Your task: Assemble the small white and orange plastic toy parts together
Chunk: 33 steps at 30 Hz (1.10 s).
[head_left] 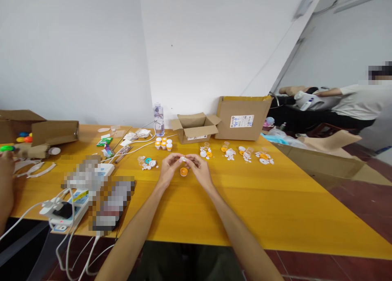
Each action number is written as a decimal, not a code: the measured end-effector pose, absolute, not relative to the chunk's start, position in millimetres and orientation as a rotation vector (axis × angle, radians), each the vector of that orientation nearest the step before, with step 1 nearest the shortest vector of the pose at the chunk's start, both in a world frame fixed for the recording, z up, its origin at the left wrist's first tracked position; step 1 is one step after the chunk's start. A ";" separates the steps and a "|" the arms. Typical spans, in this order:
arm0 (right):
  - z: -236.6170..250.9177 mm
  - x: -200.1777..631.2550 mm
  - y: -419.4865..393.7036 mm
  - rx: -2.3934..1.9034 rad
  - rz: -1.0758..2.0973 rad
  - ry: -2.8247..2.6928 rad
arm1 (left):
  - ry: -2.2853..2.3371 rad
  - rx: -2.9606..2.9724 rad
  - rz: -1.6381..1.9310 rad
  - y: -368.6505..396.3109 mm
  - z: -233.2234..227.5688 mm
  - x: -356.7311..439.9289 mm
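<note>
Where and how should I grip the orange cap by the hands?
Pinch the orange cap across its outer rim, probably coming from its right with the right hand. It looks round, sits hollow side up and stands apart from other parts. The right hand shares a white part with the left hand, so free it first.

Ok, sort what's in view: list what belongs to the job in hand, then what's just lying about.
Likely part of the job:
- small white piece held in the left hand and right hand
- orange piece just below them
- loose small parts
- orange-and-white containers

Probably just lying about:
- water bottle
- power strip
- green packet
</note>
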State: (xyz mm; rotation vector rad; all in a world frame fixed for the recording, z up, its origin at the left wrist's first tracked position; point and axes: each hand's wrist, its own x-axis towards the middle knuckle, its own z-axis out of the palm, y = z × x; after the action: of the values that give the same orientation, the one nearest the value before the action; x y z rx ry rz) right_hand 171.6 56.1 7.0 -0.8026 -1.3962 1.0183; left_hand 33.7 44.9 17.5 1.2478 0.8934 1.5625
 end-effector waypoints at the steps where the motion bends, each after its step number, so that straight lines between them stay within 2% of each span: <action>1: 6.4 171.9 57.1 -0.796 1.049 -1.371 | 0.887 1.249 1.556 44.9 17.2 33.4; 17: 11.3 178.3 58.9 -0.780 1.310 -1.149 | 0.839 1.204 1.477 48.6 13.8 31.6; 33: 9.6 179.1 59.5 -0.835 1.281 -1.297 | 0.937 1.317 1.482 48.3 12.8 28.7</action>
State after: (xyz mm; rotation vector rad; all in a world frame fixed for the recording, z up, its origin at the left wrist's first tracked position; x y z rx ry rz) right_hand 179.1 59.5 9.6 -0.8350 -1.2965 1.2810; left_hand 28.7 48.3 12.8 1.3172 0.9374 1.4818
